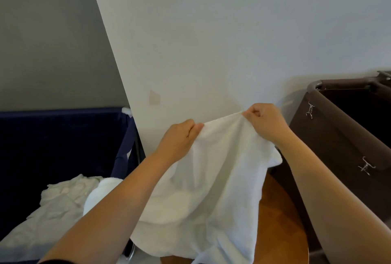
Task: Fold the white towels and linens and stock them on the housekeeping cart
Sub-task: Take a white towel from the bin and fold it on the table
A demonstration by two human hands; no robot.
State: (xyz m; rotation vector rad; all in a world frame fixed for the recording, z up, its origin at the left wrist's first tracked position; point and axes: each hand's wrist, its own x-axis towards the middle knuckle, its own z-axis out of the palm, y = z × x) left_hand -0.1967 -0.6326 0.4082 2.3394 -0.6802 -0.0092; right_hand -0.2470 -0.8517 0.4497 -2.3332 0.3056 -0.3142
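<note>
Both my hands hold up a white terry towel [213, 179] by its top edge.
My left hand [179, 136] and right hand [266, 124] each pinch the soft, nubby cloth, which drapes over a round wooden table [281, 221]. Crumpled linens [59, 200] lie in the navy fabric bin [63, 136] on the left, and a brown cart [338, 136] stands on the right.

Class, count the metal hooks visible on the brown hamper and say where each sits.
2. One hook hangs near the brown hamper's far corner, just below the rim; the other hook is nearer the camera on the same side. More may be hidden out of frame.
</note>
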